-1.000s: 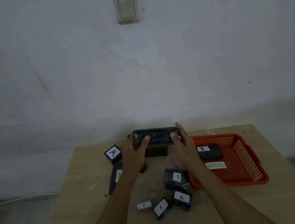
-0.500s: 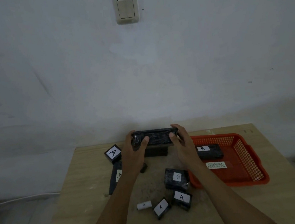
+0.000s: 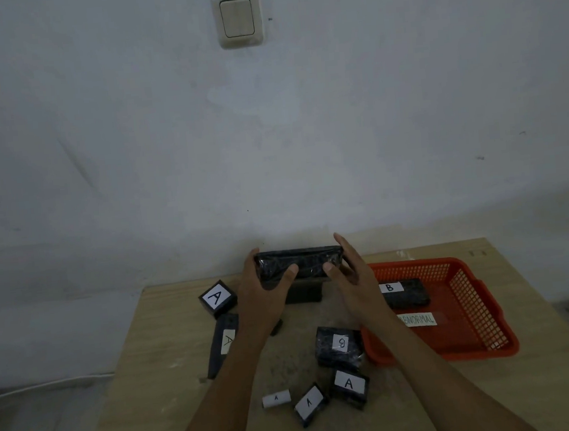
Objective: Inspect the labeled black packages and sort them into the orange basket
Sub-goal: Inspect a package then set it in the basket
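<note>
Long black wrapped package: held raised above the table's far edge, between both hands. Left hand grips its left end, thumb on the near face; right hand grips its right end likewise. Orange basket, to the right, holds a B-labelled package. A-labelled package lies left of the left hand.

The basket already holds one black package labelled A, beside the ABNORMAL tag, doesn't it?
Not quite: the head view shows the package in the basket is labelled B, not A. It is the only one there, lying beside the ABNORMAL tag.
</note>
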